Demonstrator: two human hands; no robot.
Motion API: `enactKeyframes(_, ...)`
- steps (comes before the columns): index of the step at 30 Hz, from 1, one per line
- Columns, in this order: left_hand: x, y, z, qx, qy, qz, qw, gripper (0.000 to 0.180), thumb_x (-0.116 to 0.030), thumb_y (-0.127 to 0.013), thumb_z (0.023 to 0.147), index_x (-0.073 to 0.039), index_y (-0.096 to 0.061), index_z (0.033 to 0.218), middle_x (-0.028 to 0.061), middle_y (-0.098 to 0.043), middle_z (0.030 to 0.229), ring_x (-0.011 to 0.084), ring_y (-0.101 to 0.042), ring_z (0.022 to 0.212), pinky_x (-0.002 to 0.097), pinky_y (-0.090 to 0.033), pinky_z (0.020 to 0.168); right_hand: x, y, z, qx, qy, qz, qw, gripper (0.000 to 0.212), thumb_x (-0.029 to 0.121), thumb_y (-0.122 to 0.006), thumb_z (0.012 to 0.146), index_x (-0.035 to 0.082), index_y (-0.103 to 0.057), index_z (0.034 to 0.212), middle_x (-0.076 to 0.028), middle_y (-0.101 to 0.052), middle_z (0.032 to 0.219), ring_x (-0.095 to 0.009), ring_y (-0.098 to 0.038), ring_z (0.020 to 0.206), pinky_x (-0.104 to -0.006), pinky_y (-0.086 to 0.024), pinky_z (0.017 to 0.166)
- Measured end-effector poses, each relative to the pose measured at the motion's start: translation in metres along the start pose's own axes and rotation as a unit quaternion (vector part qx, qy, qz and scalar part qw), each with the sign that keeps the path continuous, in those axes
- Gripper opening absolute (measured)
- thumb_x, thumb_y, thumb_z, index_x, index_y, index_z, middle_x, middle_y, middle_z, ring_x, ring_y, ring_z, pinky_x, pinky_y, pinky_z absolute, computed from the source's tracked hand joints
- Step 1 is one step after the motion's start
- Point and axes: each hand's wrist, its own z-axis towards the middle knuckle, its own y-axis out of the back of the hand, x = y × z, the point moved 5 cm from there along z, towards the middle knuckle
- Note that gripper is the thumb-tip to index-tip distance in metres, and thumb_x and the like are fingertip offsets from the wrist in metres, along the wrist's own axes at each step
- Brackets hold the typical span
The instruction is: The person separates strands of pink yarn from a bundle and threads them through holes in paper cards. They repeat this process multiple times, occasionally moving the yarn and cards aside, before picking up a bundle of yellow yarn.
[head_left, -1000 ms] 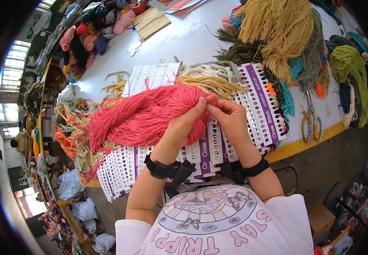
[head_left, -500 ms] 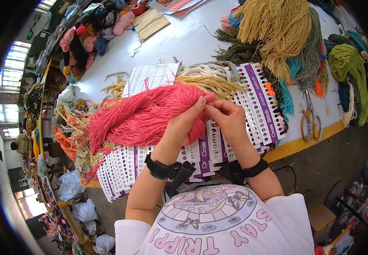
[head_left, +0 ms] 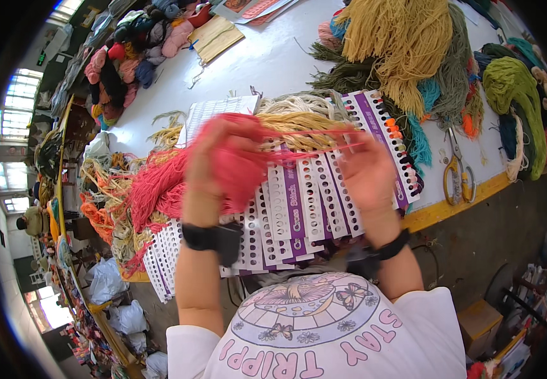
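My left hand [head_left: 210, 155], blurred by motion, is wrapped round one end of a coral-pink skein of embroidery thread [head_left: 159, 182]. The rest of the skein trails leftward over the cards and other threads. A few thin pink strands [head_left: 305, 133] stretch taut across to my right hand [head_left: 368, 167], whose fingers are closed on their ends; it is blurred too. Under both hands lie overlapping white thread cards [head_left: 279, 218] with purple bands and rows of punched holes. Beige and yellow-tan threads [head_left: 298, 121] lie just beyond them.
Scissors [head_left: 455, 174] with yellow-orange handles rest at the table's right edge. Behind them are a big tan thread bundle [head_left: 400, 38] and green skeins [head_left: 516, 95]. A printed sheet [head_left: 223, 108], a wooden board [head_left: 218, 39] and a pile of coloured yarn [head_left: 121, 69] lie farther off.
My hands were together at the skein's right end. Now they are apart: the left has moved left with the skein, the right slightly right, with strands drawn out between them.
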Motion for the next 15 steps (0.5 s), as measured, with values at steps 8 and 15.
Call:
enactKeyframes(8,-0.1,0.076,-0.029,0.131,-0.176,-0.243,0.945,0.02,-0.013,-0.048,0.084,-0.002,-0.052,0.1,0.0044,-0.053,0.09,0.0051,-0.049,0.061,0.0273,-0.047,0.075,0.29,0.078,-0.079,-0.1,0.516,-0.252,0.813,0.014,0.013,-0.047,0.08,0.001,-0.053,0.082,-0.005,-0.052,0.068,-0.018,-0.054,0.064,-0.0331,-0.049,0.067)
enactKeyframes(15,0.086,-0.062,0.015,-0.008,0.179,0.013,0.984,0.014,-0.021,-0.061,0.08,-0.009,-0.059,0.087,-0.0038,-0.049,0.058,0.0047,-0.047,0.048,0.0169,-0.038,0.045,0.012,0.026,0.014,0.141,-0.087,-0.417,0.894,0.049,0.048,-0.042,0.085,0.006,-0.043,0.11,0.002,-0.044,0.065,-0.001,-0.03,0.043,-0.0179,-0.043,0.04)
